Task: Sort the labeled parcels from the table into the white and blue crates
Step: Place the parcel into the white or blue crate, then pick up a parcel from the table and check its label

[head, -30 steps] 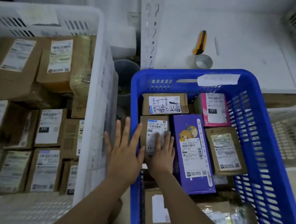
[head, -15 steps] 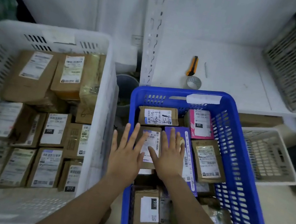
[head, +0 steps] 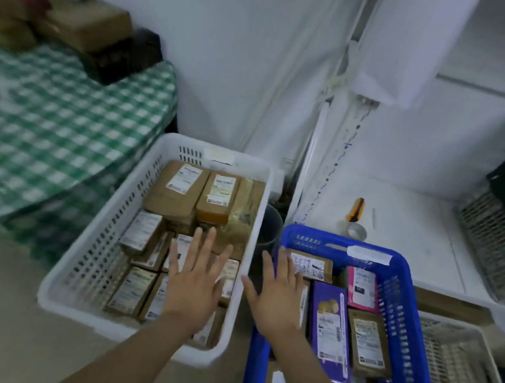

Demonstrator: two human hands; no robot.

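**A:** Where are the person's hands?

**B:** The left hand (head: 193, 284) hovers over the white perforated plastic crate (head: 103, 250), palm down and fingers spread, gripping nothing. The right hand (head: 280, 298) is splayed the same way, empty, over the near-left rim of the blue perforated plastic crate (head: 407, 315). Whether either palm touches what lies beneath cannot be told.

**A:** And the parcels?

**B:** Brown cardboard parcels with white labels (head: 175, 189) fill the white crate, packed side by side. The blue crate holds a tall purple box (head: 330, 329), a pink parcel (head: 361, 288) behind it, a brown box with a scribbled label (head: 309, 265) at the back, and another brown labelled box (head: 368, 342) against the right wall.

**A:** Anything left on the table?

**B:** The table under the green-and-white checked cloth (head: 56, 127) sits at the left, and a blurred heap of brown packages (head: 86, 22) lies at its far end.

**A:** What else is around?

**B:** A grey bucket (head: 268, 227) stands between the two crates. Behind the blue crate, on a white shelf (head: 422, 218), an orange-and-black utility knife (head: 356, 209) lies just beside a roll of clear tape (head: 356, 231).
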